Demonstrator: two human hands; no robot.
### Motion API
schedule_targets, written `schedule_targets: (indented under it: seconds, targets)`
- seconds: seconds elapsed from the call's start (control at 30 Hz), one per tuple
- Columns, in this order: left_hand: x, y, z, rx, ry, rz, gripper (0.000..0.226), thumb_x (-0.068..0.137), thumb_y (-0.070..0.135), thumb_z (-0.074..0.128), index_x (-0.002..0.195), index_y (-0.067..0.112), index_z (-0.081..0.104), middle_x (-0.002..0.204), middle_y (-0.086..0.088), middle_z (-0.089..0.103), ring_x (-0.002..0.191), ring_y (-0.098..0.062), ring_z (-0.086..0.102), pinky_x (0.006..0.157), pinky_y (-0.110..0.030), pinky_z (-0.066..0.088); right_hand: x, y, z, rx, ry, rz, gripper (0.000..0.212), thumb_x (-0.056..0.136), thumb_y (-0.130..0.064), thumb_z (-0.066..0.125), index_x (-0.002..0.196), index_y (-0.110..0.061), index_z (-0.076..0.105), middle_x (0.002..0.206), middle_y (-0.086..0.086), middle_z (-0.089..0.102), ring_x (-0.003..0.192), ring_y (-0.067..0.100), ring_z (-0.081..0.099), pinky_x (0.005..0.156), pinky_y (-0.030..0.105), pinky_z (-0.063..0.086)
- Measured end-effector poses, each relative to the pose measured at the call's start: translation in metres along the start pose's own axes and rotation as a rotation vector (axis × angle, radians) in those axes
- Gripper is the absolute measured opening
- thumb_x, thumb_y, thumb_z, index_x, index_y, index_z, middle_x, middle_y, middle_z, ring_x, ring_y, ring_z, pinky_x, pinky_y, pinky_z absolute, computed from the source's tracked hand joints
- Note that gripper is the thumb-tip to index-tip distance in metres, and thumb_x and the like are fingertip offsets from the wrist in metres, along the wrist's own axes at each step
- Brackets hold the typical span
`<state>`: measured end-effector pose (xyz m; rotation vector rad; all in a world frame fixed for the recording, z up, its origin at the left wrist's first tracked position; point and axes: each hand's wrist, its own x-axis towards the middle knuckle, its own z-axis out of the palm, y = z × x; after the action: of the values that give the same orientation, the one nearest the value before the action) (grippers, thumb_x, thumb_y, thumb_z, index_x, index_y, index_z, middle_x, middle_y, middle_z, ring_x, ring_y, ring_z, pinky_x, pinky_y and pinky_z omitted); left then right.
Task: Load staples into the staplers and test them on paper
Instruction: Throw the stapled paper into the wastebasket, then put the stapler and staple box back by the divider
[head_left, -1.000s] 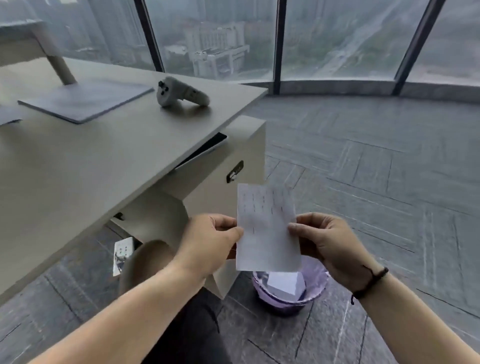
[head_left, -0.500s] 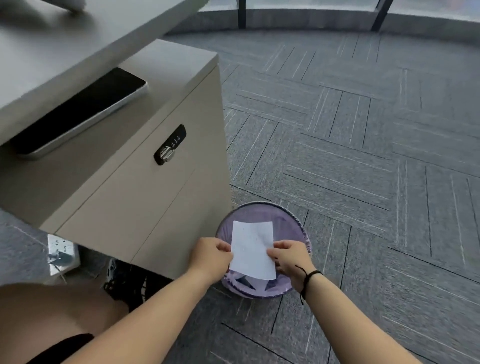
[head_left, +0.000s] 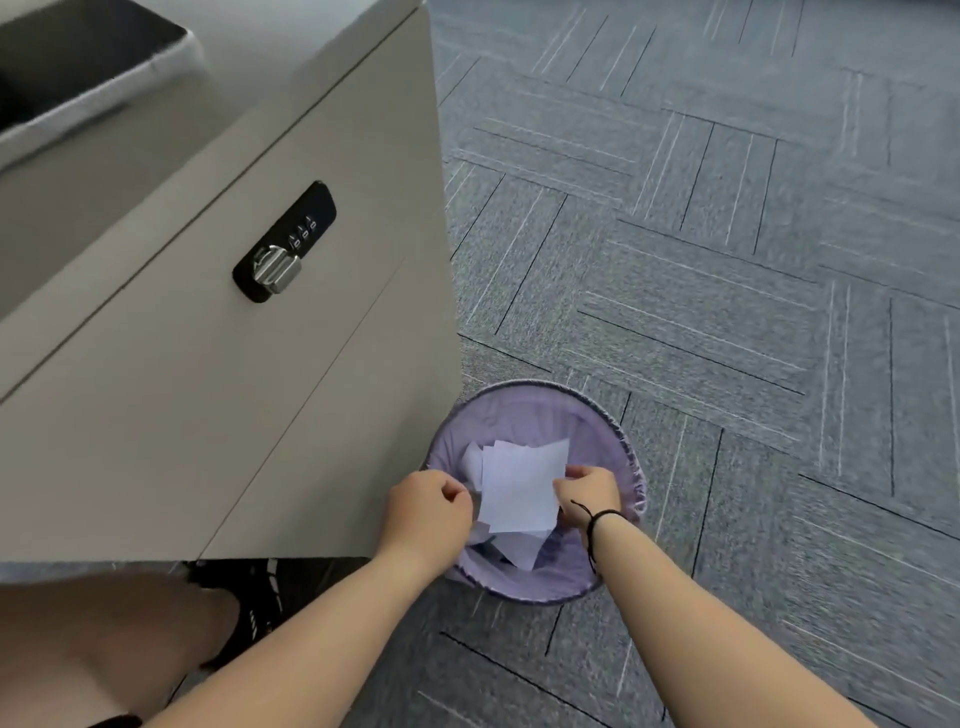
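A white paper sheet (head_left: 519, 488) hangs flat over the mouth of a round waste bin with a purple liner (head_left: 618, 441) on the floor. My right hand (head_left: 587, 493), with a black cord on its wrist, pinches the sheet's right edge. My left hand (head_left: 426, 512) is curled at the sheet's left edge, fingertips against it. Other crumpled white papers (head_left: 519, 553) lie inside the bin under the sheet. No stapler or staples are in view.
A beige drawer cabinet (head_left: 218, 364) with a black combination lock (head_left: 283, 241) stands right beside the bin on the left. A dark phone (head_left: 78, 47) lies on top of the cabinet. Grey carpet tiles (head_left: 727, 260) cover the floor. My knee (head_left: 93, 639) shows at bottom left.
My view has tipped down from the desk to the floor. Both hands have lowered the sheet from chest height to the bin's mouth, with the bin and cabinet now much closer.
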<state>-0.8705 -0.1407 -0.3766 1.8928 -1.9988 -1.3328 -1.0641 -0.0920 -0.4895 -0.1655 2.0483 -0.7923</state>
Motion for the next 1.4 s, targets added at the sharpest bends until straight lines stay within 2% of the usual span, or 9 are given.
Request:
schedule_targets:
  seconds: [0.1,0.2,0.37,0.5,0.7,0.9,1.07,1.23,1.4]
  targets:
    - [-0.003,0.001,-0.009,0.008,0.018,-0.011,0.021,0.082,0.014,0.054,0.068,0.006,0.068,0.066,-0.008,0.071,0.071,-0.029,0.067,0.066,-0.04,0.055,-0.002,0.0,0.009,-0.109,0.024,-0.009,0.041,0.08,-0.002,0.062,0.12,0.008,0.059,0.099,0.022,0.069,0.088,0.034,0.066,0.078,0.039,0.054]
    - [-0.01,0.005,-0.02,0.01,0.037,-0.011,0.021,0.083,0.015,0.055,0.07,0.008,0.07,0.067,-0.004,0.072,0.072,-0.026,0.068,0.067,-0.036,0.056,-0.024,-0.005,0.01,-0.205,0.001,-0.052,0.054,0.08,-0.009,0.066,0.132,-0.001,0.055,0.125,0.018,0.065,0.113,0.033,0.062,0.094,0.035,0.049]
    - [-0.038,0.025,-0.049,0.017,0.088,0.066,0.019,0.086,0.017,0.057,0.077,0.01,0.072,0.074,-0.002,0.074,0.075,-0.022,0.068,0.068,-0.03,0.053,-0.081,-0.035,-0.001,-0.04,-0.097,-0.241,0.036,0.082,-0.014,0.066,0.118,-0.008,0.063,0.095,0.007,0.072,0.078,0.024,0.069,0.082,0.047,0.059]
    - [-0.089,0.049,-0.093,-0.022,0.15,0.201,0.017,0.089,0.024,0.059,0.081,0.019,0.073,0.073,0.006,0.074,0.071,-0.008,0.067,0.068,-0.024,0.055,-0.171,-0.087,-0.02,0.089,-0.167,-0.538,0.016,0.086,-0.006,0.068,0.102,-0.006,0.07,0.078,0.007,0.074,0.059,0.011,0.067,0.067,0.034,0.058]
    - [-0.223,0.065,-0.2,-0.127,0.378,0.405,0.012,0.09,0.031,0.066,0.086,0.023,0.074,0.072,0.01,0.072,0.069,0.0,0.065,0.062,-0.013,0.051,-0.344,-0.165,-0.045,0.094,-0.412,-1.046,0.008,0.081,-0.011,0.074,0.089,-0.011,0.074,0.074,0.01,0.076,0.062,0.016,0.07,0.063,0.021,0.057]
    - [-0.368,0.034,-0.308,-0.193,0.667,0.518,0.01,0.083,0.039,0.071,0.08,0.03,0.073,0.065,0.009,0.072,0.057,-0.009,0.066,0.057,-0.026,0.055,-0.505,-0.201,-0.02,0.013,-0.63,-1.37,0.02,0.07,-0.034,0.072,0.086,-0.022,0.075,0.076,0.008,0.075,0.064,0.022,0.071,0.065,0.033,0.061]
    - [-0.45,-0.034,-0.382,-0.22,0.973,0.457,0.012,0.077,0.044,0.067,0.081,0.033,0.072,0.067,0.006,0.072,0.059,-0.016,0.067,0.058,-0.032,0.057,-0.608,-0.207,0.059,-0.072,-0.848,-1.523,0.033,0.069,-0.044,0.074,0.1,-0.034,0.071,0.096,-0.006,0.073,0.067,0.023,0.069,0.064,0.039,0.059]
    - [-0.506,-0.121,-0.43,0.013,1.298,0.193,0.006,0.079,0.035,0.076,0.084,0.033,0.073,0.069,0.016,0.064,0.054,-0.002,0.057,0.052,-0.004,0.039,-0.672,-0.191,0.156,-0.338,-0.921,-1.587,0.047,0.069,-0.049,0.076,0.113,-0.044,0.059,0.108,-0.012,0.065,0.069,0.015,0.069,0.066,0.041,0.061]
    - [-0.532,-0.196,-0.451,0.248,1.162,-0.088,0.042,0.083,0.033,0.072,0.122,0.033,0.059,0.114,0.016,0.058,0.083,-0.005,0.048,0.074,-0.01,0.031,-0.711,-0.159,0.232,-0.579,-0.926,-1.584,0.047,0.074,-0.047,0.074,0.117,-0.04,0.057,0.107,-0.013,0.062,0.076,0.011,0.067,0.062,0.025,0.051]
